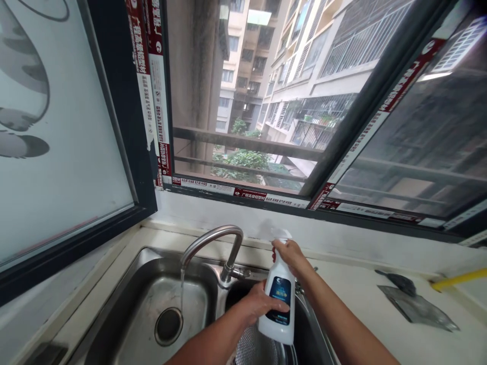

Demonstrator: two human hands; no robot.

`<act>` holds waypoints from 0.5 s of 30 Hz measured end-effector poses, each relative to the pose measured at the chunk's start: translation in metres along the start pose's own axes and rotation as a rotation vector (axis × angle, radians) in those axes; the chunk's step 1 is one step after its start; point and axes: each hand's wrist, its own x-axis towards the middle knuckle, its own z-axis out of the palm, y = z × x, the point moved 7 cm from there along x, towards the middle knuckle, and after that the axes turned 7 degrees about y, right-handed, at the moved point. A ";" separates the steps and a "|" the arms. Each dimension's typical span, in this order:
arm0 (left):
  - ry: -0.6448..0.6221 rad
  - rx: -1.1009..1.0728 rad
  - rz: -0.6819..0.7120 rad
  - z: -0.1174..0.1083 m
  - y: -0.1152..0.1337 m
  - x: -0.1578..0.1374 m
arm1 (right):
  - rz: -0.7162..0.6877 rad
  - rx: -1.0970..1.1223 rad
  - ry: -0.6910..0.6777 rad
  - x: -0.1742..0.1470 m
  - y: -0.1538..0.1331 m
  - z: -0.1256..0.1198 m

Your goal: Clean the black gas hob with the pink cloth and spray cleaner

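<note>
A white spray bottle [266,324] with a dark blue label is held up over the right bowl of the sink. My left hand [261,303] wraps round the bottle's body, its thumb lying across the label. At the top, my right hand [288,252] grips the spray head and neck, with the fingers curled at the trigger. Below the bottle, a perforated metal basket [249,347] shows partly in the right bowl. Beside the hands stands a curved metal faucet [216,233], from which a thin stream of water [182,291] falls into the left bowl.
The left sink bowl [144,304] has a round drain [168,326]. A window [243,187] with taped frames stands behind the counter [350,299]. On the right lie a grey plastic packet [418,309], a dark object [399,283] and a yellow pipe [462,279]. A frosted panel [64,167] stands at left.
</note>
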 end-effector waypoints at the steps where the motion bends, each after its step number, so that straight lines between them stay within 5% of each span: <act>1: -0.012 0.004 -0.005 0.002 0.000 0.000 | 0.004 0.015 0.004 -0.002 0.001 -0.004; 8: -0.103 0.069 -0.047 0.025 0.002 -0.007 | 0.021 0.161 -0.051 -0.026 0.005 -0.043; 15: -0.306 0.197 -0.094 0.095 0.007 0.001 | 0.054 0.275 0.137 -0.030 0.015 -0.129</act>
